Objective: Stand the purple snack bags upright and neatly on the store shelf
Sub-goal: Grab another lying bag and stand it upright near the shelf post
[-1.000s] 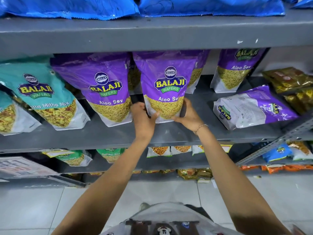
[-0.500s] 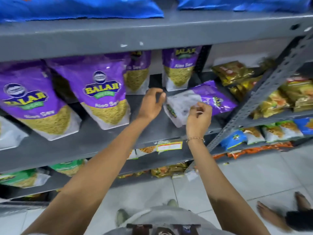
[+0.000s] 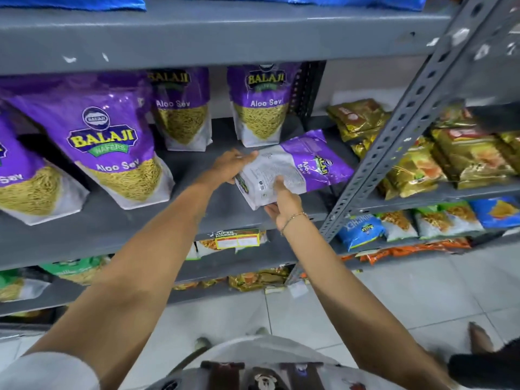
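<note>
A purple and white Aloo Sev bag (image 3: 298, 167) lies on its side, back face up, at the right end of the grey shelf (image 3: 112, 235). My left hand (image 3: 230, 167) grips its upper left edge. My right hand (image 3: 284, 204) holds its bottom corner, thumb on top. Another purple bag (image 3: 112, 142) stands upright at the front left, with a further one (image 3: 19, 175) at the far left edge. Two more upright purple bags (image 3: 183, 108) (image 3: 264, 105) stand at the back of the shelf.
A perforated grey upright post (image 3: 399, 130) rises just right of the lying bag. Gold snack packs (image 3: 461, 153) fill the neighbouring shelf. The shelf above (image 3: 197, 32) hangs low over the bags. Blue and orange packs sit on lower shelves. Another person's foot (image 3: 478, 339) is on the tiled floor.
Both hands left the upright bag in the middle and moved right to the lying bag. They now hold it, and the view has shifted right.
</note>
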### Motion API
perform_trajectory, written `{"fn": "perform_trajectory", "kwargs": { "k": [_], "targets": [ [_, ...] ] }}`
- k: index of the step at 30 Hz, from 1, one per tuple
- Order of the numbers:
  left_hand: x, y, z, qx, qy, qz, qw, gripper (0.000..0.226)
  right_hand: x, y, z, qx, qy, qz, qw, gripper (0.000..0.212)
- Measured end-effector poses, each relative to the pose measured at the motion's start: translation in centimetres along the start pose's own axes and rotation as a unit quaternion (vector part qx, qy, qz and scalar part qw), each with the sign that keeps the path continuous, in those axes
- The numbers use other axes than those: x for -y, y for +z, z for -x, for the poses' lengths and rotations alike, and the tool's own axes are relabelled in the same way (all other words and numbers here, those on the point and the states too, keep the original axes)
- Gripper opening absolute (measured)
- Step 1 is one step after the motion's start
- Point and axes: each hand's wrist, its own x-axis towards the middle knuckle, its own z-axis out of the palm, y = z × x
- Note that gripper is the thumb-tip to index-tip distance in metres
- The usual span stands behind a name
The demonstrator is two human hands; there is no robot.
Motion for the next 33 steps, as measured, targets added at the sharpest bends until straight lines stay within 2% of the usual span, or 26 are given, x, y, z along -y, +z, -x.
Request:
{"fn": "perform_trajectory", "kwargs": {
  "k": [7,11,16,20,22,26,32,33],
  "targets": [
    [0.5,-2.5,2.9,0.154,0.03,0.023,0.987,0.051,-0.9,-0.3,0.9,0.0,-0.065,-0.07,0.995,0.045],
    [1.0,-3.7,4.1,0.173,0.07,0.044,0.982,0.058,-0.9,-0.1,1.0,0.029,-0.156,-0.064,0.985,0.05],
    [1.3,-4.2,4.5,0.084,0.144,0.097,0.981,0.06,1.8,0.8,-1.4,0.101,-0.282,0.107,0.948,0.053],
    [1.8,-4.2,4.0,-0.102,0.17,0.097,0.975,0.062,3.6,2.9,-4.4,0.154,-0.319,0.22,0.909,0.061],
    [2.3,-4.2,3.3,-0.149,0.16,0.079,0.973,0.062,3.9,3.8,-5.9,0.187,-0.325,0.247,0.894,0.066],
    [3.9,-3.8,1.7,-0.171,0.121,0.051,0.976,0.077,3.4,4.9,-8.1,0.2,-0.318,0.294,0.879,0.072],
    [5.0,-4.3,1.2,-0.133,0.102,0.018,0.986,0.09,3.8,5.1,-9.1,0.211,-0.301,0.335,0.868,0.072],
    [5.0,-4.0,1.5,-0.146,0.102,0.017,0.984,0.093,4.0,4.9,-9.2,0.22,-0.295,0.337,0.866,0.072]
  ]
}}
